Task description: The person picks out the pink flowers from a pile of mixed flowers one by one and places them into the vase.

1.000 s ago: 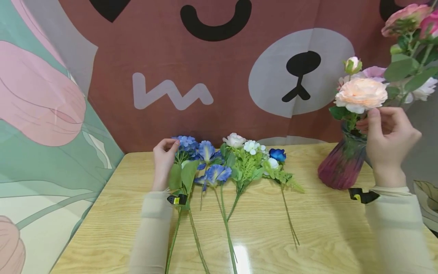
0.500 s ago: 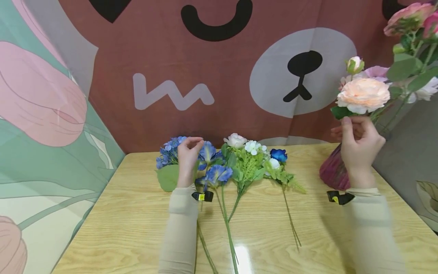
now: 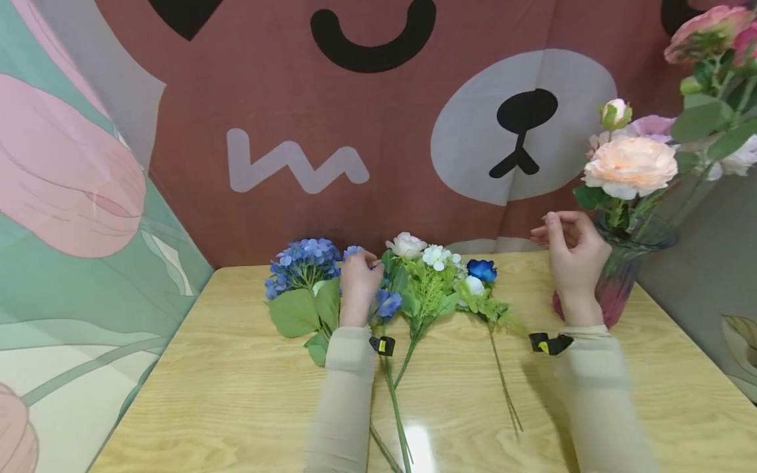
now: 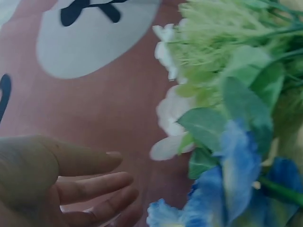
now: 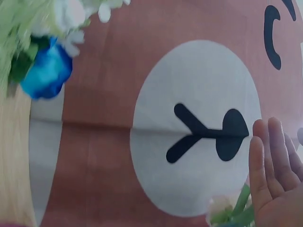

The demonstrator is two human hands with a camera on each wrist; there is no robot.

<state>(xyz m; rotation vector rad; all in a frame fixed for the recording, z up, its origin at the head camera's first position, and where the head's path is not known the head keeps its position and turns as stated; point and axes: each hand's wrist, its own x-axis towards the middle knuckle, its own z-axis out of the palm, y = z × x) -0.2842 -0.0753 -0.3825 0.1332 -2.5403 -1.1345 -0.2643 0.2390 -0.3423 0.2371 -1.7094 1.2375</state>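
Note:
My left hand (image 3: 361, 286) hovers above the blue irises (image 3: 388, 303) and covers part of them in the head view. In the left wrist view its relaxed fingers (image 4: 97, 187) hold nothing, and a yellow-streaked iris (image 4: 239, 170) lies to their right. My right hand (image 3: 573, 269) is raised just left of the glass vase (image 3: 623, 276), which fades from clear to pinkish purple. Its fingers (image 5: 279, 156) are extended and nothing is between them. A large peach flower (image 3: 629, 167) stands in the vase with other pink and white blooms; the hand hides part of the vase's left side.
Left of my left hand lies a blue hydrangea (image 3: 304, 259) with broad leaves. White flowers with greenery (image 3: 426, 286) lie mid-table, and a blue rose (image 3: 481, 269) is farther right. A printed cloth (image 3: 284, 217) hangs behind the wooden table (image 3: 236, 394).
My left hand has moved right, from beside the hydrangea to over the irises. My right hand has moved left from the peach flower's stem and away from the vase's mouth.

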